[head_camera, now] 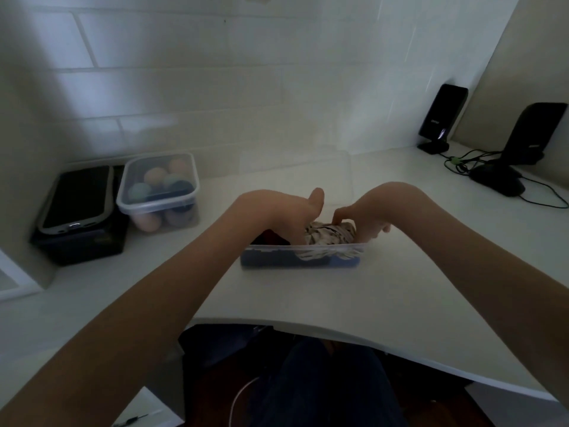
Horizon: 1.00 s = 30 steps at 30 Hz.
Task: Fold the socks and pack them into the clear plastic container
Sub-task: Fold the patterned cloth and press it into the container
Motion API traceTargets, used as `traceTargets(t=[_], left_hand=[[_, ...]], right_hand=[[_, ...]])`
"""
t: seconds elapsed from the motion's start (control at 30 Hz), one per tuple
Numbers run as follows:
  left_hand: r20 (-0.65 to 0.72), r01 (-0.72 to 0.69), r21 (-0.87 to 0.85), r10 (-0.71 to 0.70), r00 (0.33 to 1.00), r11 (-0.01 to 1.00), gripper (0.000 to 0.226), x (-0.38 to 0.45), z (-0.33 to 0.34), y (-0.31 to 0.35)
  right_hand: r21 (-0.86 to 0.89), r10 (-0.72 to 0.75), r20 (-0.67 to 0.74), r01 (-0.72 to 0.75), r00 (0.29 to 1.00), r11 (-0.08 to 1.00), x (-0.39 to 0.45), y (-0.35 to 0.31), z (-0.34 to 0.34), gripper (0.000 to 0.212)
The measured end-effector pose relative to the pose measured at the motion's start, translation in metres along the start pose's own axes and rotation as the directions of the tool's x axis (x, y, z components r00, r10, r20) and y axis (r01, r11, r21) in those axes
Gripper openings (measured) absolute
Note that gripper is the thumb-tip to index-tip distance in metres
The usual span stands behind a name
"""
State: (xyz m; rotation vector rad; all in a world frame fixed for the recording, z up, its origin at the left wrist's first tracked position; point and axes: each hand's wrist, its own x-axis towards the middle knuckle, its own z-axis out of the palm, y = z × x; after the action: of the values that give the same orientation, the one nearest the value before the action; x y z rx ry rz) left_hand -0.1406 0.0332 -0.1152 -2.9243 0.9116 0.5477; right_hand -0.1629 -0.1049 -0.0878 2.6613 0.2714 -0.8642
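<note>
Hands meet over a clear plastic container (303, 252) that sits on the white worktop (308, 291), and both grips work on one patterned sock bundle (331, 234), cream with dark markings, bunched at the right end of the container. The right hand (374, 212) closes its grip on the bundle from the right, fingertips (340, 217) curled down and pressed into the top of the fabric, so the bundle lies directly under and just left of that grip, partly below the container rim. The left hand (281, 211) comes in from the left; its thumb (317, 198) stands up free, while its fingers reach down into the container beside the bundle. They are hidden there, so whether that grip is closed on the fabric or only pushing against it cannot be told from this dim view. Just left of the left grip, inside the container, lies something dark red (271, 237), and a blue layer (277, 262) shows through the near wall, possibly other socks.

Well away to the left of both grips, a second lidded container (158, 192) holds rolled pastel bundles, and beside it a phone (77, 200) rests on a black box (83, 245). Far off to the right of the right grip stand two black speakers (443, 117) (535, 132) with a tangle of cables (462, 164) against the tiled wall (215, 72).
</note>
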Motion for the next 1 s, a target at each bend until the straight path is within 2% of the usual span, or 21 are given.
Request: traceTargets(t=[0.07,0.2,0.3,0.37,0.47,0.53,0.6,0.7,0.8,0.87,0.93,1.0], left_hand=[[0.036,0.031,0.002,-0.032,0.999,1.0,0.09,0.002,0.0,-0.002],[0.044,0.056,0.129,-0.063,0.997,0.99,0.086,0.007,0.001,0.004],[-0.029,0.01,0.149,-0.006,1.0,0.989,0.066,0.003,0.004,0.006],[-0.039,-0.045,0.034,0.047,0.998,0.998,0.057,-0.004,0.005,-0.001],[-0.034,-0.098,-0.166,0.094,0.995,0.981,0.061,-0.018,0.006,-0.015],[-0.083,-0.11,-0.244,0.093,0.992,0.963,0.06,-0.027,0.005,-0.023],[-0.186,-0.144,-0.311,0.089,0.978,0.939,0.053,-0.034,0.005,-0.028],[-0.36,-0.213,-0.319,0.09,0.929,0.923,0.041,-0.042,0.007,-0.028],[-0.496,-0.318,-0.306,0.135,0.858,0.898,0.021,-0.044,0.011,-0.024],[-0.596,-0.356,-0.297,0.12,0.794,0.886,0.01,-0.046,0.011,-0.024],[-0.685,-0.364,-0.286,0.076,0.724,0.886,0.006,-0.048,0.009,-0.026],[-0.686,-0.375,-0.28,0.089,0.722,0.884,0.007,-0.051,0.01,-0.027]], right_hand=[[0.093,0.007,-0.008,-0.006,1.0,0.996,0.002,-0.001,0.004,0.056],[0.071,0.005,-0.105,0.002,0.994,0.997,-0.001,-0.005,0.01,0.05],[0.141,0.003,-0.111,0.013,0.994,0.99,-0.001,-0.003,0.012,0.05],[0.256,0.006,-0.106,0.021,0.994,0.966,0.001,0.004,0.015,0.052],[0.448,-0.005,-0.093,0.047,0.996,0.893,0.002,0.017,0.018,0.052],[0.595,-0.03,-0.076,0.069,0.997,0.8,-0.001,0.024,0.019,0.048],[0.66,-0.023,-0.124,0.1,0.992,0.745,-0.005,0.028,0.021,0.046],[0.575,0.026,-0.358,0.199,0.933,0.793,-0.01,0.029,0.024,0.043],[0.41,-0.032,-0.618,0.356,0.786,0.84,-0.013,0.023,0.022,0.024],[0.381,-0.043,-0.686,0.408,0.727,0.83,-0.018,0.02,0.018,0.012],[0.37,-0.026,-0.727,0.423,0.687,0.827,-0.02,0.021,0.015,0.015],[0.37,-0.044,-0.711,0.426,0.702,0.825,-0.023,0.022,0.013,0.021]])
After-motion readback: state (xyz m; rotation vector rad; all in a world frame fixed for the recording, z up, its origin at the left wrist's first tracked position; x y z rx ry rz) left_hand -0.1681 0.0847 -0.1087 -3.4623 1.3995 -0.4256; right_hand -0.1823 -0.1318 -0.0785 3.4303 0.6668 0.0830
